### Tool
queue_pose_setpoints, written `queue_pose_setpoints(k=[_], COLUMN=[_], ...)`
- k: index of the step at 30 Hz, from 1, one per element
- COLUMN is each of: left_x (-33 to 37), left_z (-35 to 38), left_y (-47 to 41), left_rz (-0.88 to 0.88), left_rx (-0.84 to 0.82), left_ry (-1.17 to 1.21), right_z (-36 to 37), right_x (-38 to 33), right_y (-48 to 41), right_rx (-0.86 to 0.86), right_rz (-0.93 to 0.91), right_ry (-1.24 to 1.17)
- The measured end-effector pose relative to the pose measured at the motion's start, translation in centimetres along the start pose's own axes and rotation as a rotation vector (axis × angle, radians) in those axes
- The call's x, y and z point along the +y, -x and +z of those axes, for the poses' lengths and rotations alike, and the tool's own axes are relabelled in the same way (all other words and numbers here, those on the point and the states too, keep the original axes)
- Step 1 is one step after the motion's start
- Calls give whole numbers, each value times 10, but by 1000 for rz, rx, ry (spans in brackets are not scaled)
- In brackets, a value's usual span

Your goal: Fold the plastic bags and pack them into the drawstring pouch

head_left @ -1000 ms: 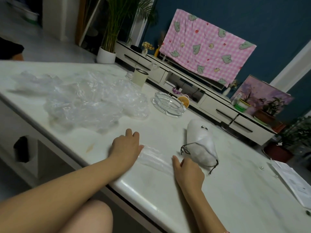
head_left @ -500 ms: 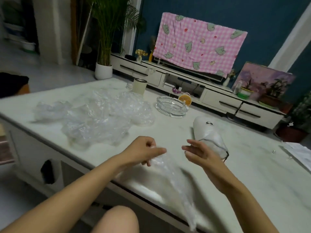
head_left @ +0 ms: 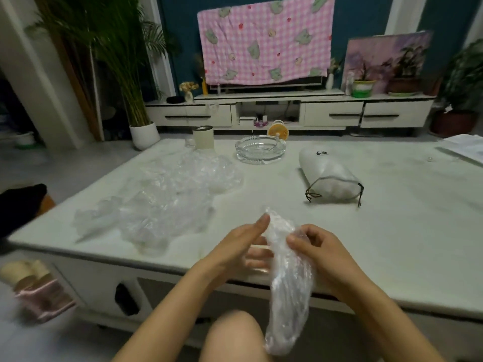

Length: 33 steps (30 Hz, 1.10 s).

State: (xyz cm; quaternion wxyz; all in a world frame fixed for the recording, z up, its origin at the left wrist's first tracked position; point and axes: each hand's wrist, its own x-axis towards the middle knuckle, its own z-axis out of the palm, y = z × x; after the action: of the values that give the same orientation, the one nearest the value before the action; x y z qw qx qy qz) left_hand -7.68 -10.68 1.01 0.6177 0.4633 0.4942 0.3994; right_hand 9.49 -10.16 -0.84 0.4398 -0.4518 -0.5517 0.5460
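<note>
Here, right hand (head_left: 317, 248) grip pinches plastic bag (head_left: 290, 296); left hand (head_left: 235, 248) flat against it.

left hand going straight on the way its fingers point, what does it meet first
The plastic bag: the left hand has its straight fingers against it, pointing forward-right. Beyond, the drawstring pouch lies roughly in line, though depth is unclear.
</note>
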Motion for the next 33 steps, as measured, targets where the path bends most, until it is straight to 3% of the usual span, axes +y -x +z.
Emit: queue_pose_setpoints(k=[2,5,7,12,17,21,23,27,31,33], left_x=[-7,-10,-10,-14,-23,-23,-24,-26,-31,-35], left_z=[14,21,21,15,14,9,7,10,19,23], left_y=[1,-1,-3,1,9,12,10,7,5,0], left_rz=[23,100,68,-144,-180,-137,-139,-121,-134,-140], left_rx=[-81,66,68,-33,-188,-65,-5,6,55,145], left_ry=[-91,-136,-78,222,177,99,111,254,220,198], right_z=[3,2,1,4,8,-2,-11,-4,8,7], right_x=[0,-1,-2,0,3,5,9,30,41,41], right_y=[2,3,5,9,8,8,14,24,23,25], right_rx=[53,34,4,31,52,60,76,-16,-26,-56], right_rz=[-17,7,23,-111,-269,-279,-431,-877,-1083,-984], right_ry=[-17,-57,-69,1,105,78,275,980,966,827])
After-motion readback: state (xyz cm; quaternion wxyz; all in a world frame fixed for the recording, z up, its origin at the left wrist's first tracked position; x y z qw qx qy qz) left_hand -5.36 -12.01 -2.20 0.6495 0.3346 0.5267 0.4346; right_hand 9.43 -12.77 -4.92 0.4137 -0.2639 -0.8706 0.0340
